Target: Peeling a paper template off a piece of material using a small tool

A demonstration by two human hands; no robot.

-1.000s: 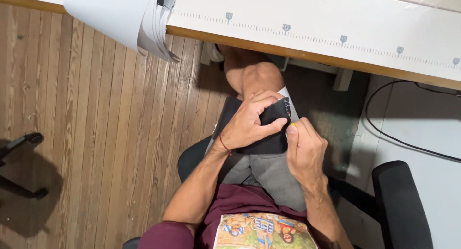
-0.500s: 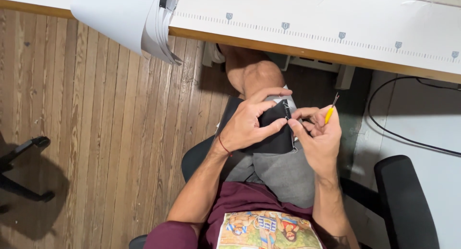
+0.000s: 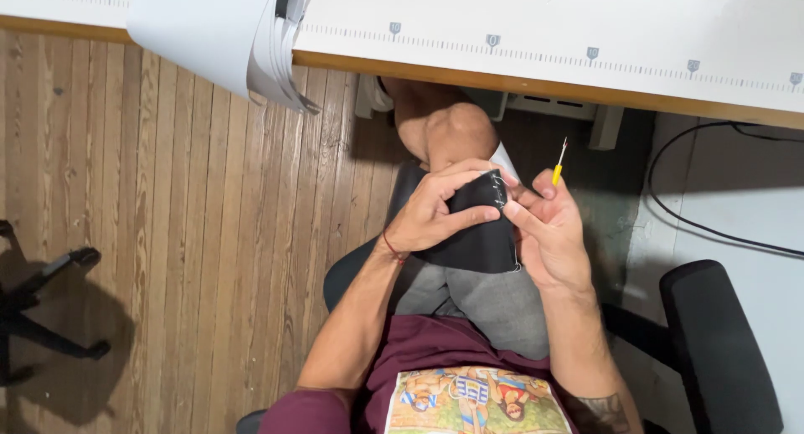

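- The left hand [image 3: 431, 216] was clamped on a piece of black fabric [image 3: 473, 233], thumb on top, fingers curled over its upper edge.
- The fabric lay over the person's lap, partly hidden beneath both hands.
- The right hand [image 3: 548, 233] was closed around a yellow-handled seam ripper [image 3: 558, 167]; most of the handle was concealed in the fist.
- White stitching [image 3: 499, 191] at the fabric's right edge was hard to make out.
- The white table [image 3: 586, 32] was cut off at the top.
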